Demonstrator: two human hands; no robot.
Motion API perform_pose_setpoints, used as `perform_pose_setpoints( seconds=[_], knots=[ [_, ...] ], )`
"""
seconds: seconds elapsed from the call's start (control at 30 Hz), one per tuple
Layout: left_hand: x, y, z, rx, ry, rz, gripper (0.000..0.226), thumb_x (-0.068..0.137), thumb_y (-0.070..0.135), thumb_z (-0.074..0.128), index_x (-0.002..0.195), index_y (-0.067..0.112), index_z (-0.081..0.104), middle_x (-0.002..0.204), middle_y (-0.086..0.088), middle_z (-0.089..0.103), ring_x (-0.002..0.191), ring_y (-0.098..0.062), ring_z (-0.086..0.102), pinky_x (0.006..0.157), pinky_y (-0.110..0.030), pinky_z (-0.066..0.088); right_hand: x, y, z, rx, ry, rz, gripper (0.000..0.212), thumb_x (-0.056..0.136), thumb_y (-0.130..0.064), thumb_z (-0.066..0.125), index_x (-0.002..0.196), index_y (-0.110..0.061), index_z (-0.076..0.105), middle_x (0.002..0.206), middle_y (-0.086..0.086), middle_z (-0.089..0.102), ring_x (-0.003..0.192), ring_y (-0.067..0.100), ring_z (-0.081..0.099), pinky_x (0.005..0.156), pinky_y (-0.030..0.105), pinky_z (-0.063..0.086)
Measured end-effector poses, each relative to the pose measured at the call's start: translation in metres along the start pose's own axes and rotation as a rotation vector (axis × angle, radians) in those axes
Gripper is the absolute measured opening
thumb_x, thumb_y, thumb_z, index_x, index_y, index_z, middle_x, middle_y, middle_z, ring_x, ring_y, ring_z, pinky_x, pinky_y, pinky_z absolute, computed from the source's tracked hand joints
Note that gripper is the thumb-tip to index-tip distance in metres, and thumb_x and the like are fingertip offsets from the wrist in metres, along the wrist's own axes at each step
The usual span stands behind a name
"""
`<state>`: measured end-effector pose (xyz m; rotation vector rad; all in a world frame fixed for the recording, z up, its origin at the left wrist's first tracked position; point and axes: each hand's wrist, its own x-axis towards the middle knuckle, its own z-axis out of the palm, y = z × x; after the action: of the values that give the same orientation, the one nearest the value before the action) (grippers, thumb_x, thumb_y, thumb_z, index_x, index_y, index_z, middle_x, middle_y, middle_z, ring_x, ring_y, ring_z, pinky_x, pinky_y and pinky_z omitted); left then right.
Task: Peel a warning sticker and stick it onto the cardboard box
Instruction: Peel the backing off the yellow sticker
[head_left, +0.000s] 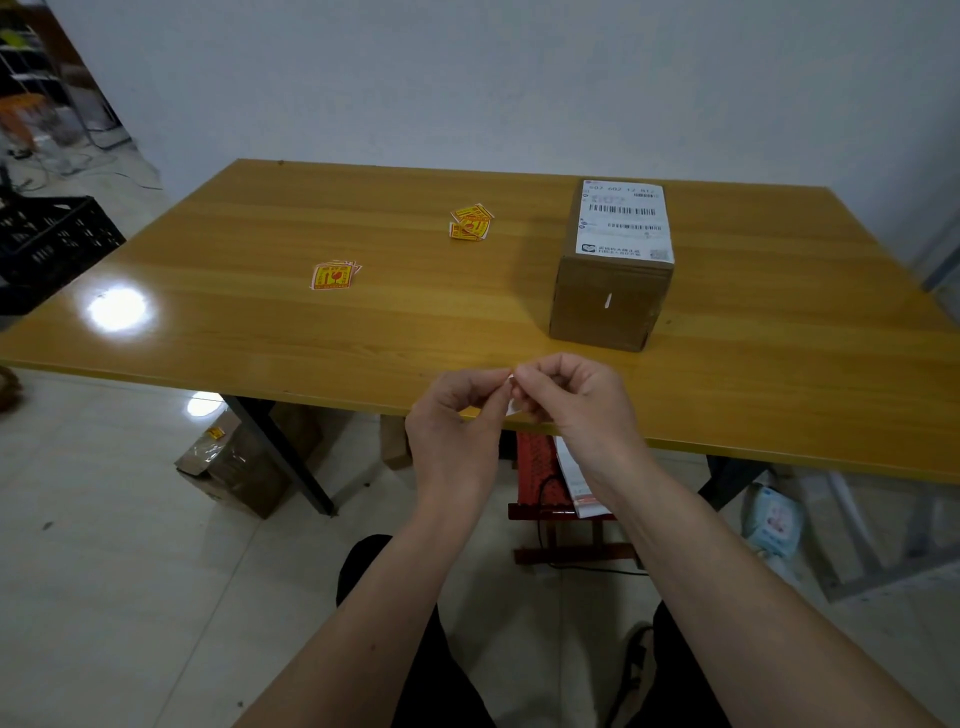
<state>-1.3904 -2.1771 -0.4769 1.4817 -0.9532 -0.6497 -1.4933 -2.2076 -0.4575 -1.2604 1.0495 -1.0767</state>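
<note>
1. Both hands are raised together over the near edge of the wooden bench (415, 322), fingertips meeting.
2. The left hand (457, 415) and the right hand (571, 400) each pinch a small white piece of paper (511, 405); it looks like a sticker on its backing, but only a white sliver shows between the fingers, so the printed side cannot be made out.
3. The cardboard box (608, 306) stands on the bench beyond the right hand, well apart from the hands, with a white shipping label (626, 221) covering its top.
4. A small stack of yellow and red warning stickers (335, 275) lies on the bench to the left.
5. A second, looser pile of the same stickers (471, 222) lies farther back, near the box's left side but not touching it.
6. Under the bench, on the tiled floor, sits another cardboard parcel (234, 467) beside the black bench leg (280, 452).
</note>
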Motion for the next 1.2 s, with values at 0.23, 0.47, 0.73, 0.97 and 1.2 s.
perform_pose_setpoints(
  seconds=[0.23,0.47,0.73,0.97,1.2],
  knots=[
    [-0.001,-0.001,0.001,0.037,-0.006,0.015,0.008,0.081,0.014,0.072,0.086,0.021,0.073,0.089,0.002,0.072,0.084,-0.005,0.066,0.076,-0.018,0.053,0.001,0.002,-0.001,-0.031,0.032,-0.005,0.012,0.086,-0.005,0.061,0.076,-0.001,0.065,0.064,0.007,0.060,0.060,0.012,0.054,0.055,0.016,0.048],
    [-0.004,0.007,0.001,-0.045,-0.109,-0.056,0.010,0.083,0.011,0.067,0.089,0.016,0.073,0.084,0.006,0.073,0.077,0.003,0.066,0.067,-0.010,0.051,0.004,0.005,-0.004,-0.105,0.031,-0.030,0.015,0.084,-0.001,0.061,0.070,-0.006,0.063,0.063,0.010,0.059,0.059,0.014,0.055,0.059,0.022,0.049],
    [0.003,0.009,0.001,-0.093,-0.107,-0.153,0.014,0.084,0.017,0.067,0.071,0.021,0.069,0.067,0.010,0.066,0.058,0.010,0.057,0.054,-0.002,0.043,0.004,0.011,-0.008,-0.212,-0.020,-0.099,0.018,0.084,-0.004,0.063,0.068,-0.012,0.062,0.071,0.010,0.059,0.067,0.018,0.051,0.065,0.031,0.047],
    [0.005,0.001,0.003,-0.012,-0.126,-0.123,0.016,0.089,0.024,0.061,0.075,0.023,0.069,0.072,0.010,0.066,0.065,0.004,0.057,0.063,-0.009,0.044,0.005,0.014,-0.010,-0.228,-0.016,-0.093,0.013,0.084,-0.008,0.065,0.071,-0.011,0.063,0.073,0.009,0.060,0.067,0.013,0.051,0.064,0.027,0.045],
    [0.006,-0.003,0.004,-0.009,-0.161,-0.110,0.018,0.091,0.022,0.057,0.085,0.010,0.070,0.070,0.010,0.061,0.060,0.010,0.053,0.058,-0.003,0.041,0.005,0.013,-0.010,-0.215,-0.014,-0.074,0.016,0.083,-0.008,0.067,0.068,-0.015,0.062,0.069,0.003,0.059,0.064,0.011,0.050,0.061,0.025,0.044]
  ],
)
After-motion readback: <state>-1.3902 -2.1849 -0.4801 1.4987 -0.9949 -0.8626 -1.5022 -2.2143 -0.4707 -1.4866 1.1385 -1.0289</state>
